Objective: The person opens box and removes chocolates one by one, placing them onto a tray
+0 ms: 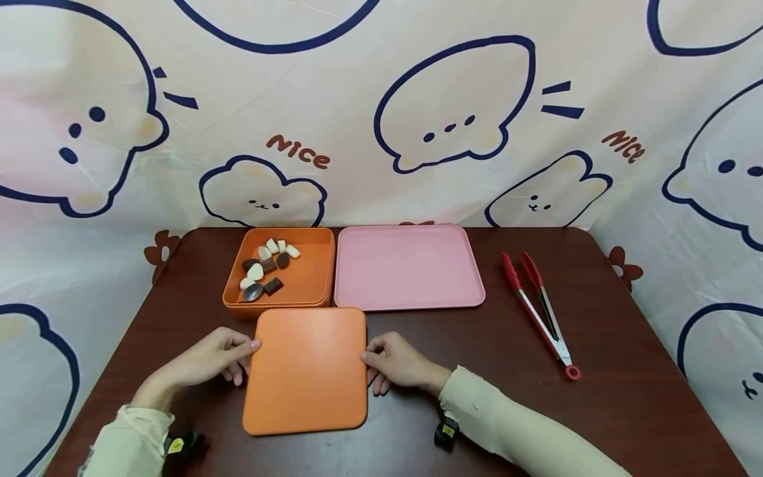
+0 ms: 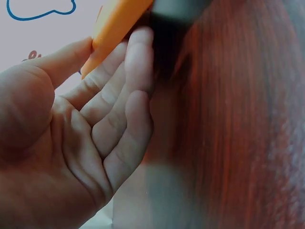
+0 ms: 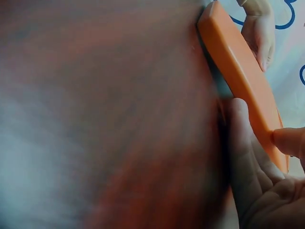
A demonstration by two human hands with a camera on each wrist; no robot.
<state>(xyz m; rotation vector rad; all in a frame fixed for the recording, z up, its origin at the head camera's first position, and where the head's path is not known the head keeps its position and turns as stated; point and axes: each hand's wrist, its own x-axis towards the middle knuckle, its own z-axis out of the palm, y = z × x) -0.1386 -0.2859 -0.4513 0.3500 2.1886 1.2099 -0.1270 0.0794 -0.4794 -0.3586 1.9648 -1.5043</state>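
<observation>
A flat orange lid with rounded corners is held level in front of the orange box. At its left edge my left hand pinches it, thumb on the rim and fingers underneath. Opposite, my right hand grips the right edge the same way. In the right wrist view the lid shows a thick rim, with a dark gap beneath its near side. Inside the box, several small white pieces and dark brown pieces lie along the left, beside a shiny grey oval piece.
To the right of the box lies a pink tray. Red-tipped metal tongs rest spread on the right side of the dark wooden table. A patterned white curtain hangs behind the far edge.
</observation>
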